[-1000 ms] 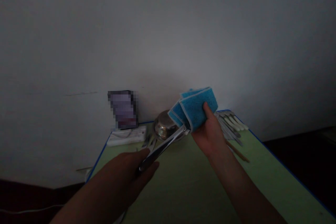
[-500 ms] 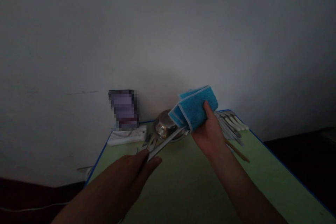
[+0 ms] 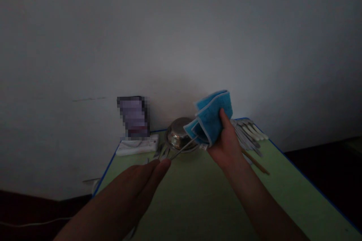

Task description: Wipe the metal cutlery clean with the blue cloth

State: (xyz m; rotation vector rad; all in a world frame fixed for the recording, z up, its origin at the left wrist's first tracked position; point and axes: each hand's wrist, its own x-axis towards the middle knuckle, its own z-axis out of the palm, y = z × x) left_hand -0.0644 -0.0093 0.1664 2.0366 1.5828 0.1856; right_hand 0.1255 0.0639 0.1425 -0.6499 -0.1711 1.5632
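Okay, so the metal utensil (image 3: 185, 148) is turned more edge-on than a second ago, and the blue cloth (image 3: 216, 115) is bunched differently around its far end, so a different side is probably being met by the fabric. The near end's gripped in the left hand (image 3: 145, 179); the cloth's clasped in the right hand (image 3: 228, 144), above the green bench (image 3: 198, 199). The covered tip can't be made out.
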